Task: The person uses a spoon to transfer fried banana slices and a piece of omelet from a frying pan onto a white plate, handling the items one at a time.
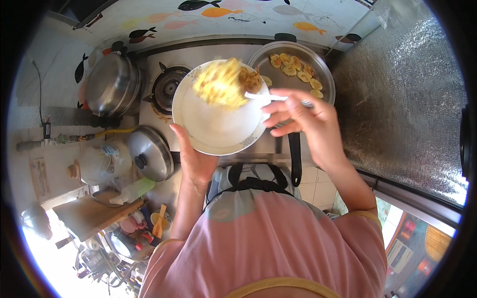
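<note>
A white plate (220, 130) with a patterned rim is in my left hand (195, 160), the thumb resting along its near left edge. Yellow food (220, 83), blurred by motion, lies at the far side of the plate, beside browned fried pieces (249, 80). My right hand (309, 119) grips a slim white utensil (264, 97) whose tip meets the yellow food; its exact kind is unclear. Behind that hand, a frying pan (292, 82) holds several browned round slices (303, 76). The plate covers the pan's left edge, and the pan's black handle (295, 160) points towards me.
A bare gas burner (170, 88) sits left of the plate on the steel stove (160, 54). Further left are a lidded steel pot (108, 85), a pot lid (149, 156), a large plastic jug (106, 164) and a cutting board (89, 219). A foil-covered panel (395, 111) borders the right.
</note>
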{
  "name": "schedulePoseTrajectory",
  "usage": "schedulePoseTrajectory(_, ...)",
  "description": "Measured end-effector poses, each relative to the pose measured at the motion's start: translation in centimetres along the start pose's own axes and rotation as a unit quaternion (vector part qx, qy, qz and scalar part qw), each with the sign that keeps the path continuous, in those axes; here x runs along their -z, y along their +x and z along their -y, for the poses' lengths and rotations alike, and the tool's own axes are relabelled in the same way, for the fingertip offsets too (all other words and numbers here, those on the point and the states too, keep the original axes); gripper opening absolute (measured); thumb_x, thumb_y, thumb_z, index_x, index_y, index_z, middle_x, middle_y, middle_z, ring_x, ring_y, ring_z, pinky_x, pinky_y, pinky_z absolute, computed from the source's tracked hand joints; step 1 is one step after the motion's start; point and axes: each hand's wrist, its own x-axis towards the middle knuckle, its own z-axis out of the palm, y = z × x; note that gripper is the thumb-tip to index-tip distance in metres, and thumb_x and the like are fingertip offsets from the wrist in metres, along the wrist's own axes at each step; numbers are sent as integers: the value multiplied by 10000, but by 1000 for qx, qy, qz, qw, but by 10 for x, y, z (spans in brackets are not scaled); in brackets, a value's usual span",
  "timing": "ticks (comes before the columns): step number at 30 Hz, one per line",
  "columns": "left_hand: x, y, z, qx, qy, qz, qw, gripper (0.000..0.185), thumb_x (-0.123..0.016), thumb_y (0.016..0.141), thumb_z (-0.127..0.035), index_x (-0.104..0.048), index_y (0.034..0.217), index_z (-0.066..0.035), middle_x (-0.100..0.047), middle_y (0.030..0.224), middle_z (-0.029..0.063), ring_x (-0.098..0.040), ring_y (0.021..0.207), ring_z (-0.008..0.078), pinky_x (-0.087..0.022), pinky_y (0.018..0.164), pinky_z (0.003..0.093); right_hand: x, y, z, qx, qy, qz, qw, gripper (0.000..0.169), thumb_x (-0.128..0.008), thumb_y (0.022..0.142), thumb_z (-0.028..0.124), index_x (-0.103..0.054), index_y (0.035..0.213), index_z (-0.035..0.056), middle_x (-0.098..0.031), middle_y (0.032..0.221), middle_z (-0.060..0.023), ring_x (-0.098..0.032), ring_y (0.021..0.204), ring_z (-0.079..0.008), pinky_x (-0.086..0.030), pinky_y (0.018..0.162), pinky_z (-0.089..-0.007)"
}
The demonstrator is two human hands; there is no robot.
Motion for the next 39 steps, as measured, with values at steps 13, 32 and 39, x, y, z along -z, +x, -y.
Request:
schedulePoseTrajectory(13, 28, -26, -29, -66, 20, -24, 997, 831, -411, 818, -686, -258, 1433, -148, -313, 1454, 35, -292, 1331, 219, -232, 1103, 426, 63, -19, 21, 127, 38, -168, 977, 340, -424, 960, 215, -555, 1139, -43, -654, 952, -218, -666, 756, -213, -552, 624, -285)
schedulePoseTrajectory(32, 18, -25, -27, -78, -6, -79, 994, 743, -408, 864, -633, -291, 1417, -152, -319, 1450, 24, -310, 1321, 220, -267, 1084, 438, 121, 35, -87, -120, 8, -193, 974, 338, -467, 932, 176, -488, 1136, -92, -633, 998, -234, -669, 783, -242, -566, 691, -300)
schedulePoseTrajectory(39, 19, -30, -23, -75, 0, -101, 992, 763, -378, 864, -655, -262, 1432, -157, -293, 1462, 24, -276, 1340, 216, -223, 1106, 433, 128, 62, -97, -152, 18, -156, 976, 357, -477, 923, 163, -478, 1163, -102, -629, 1023, -235, -669, 822, -244, -569, 720, -293)
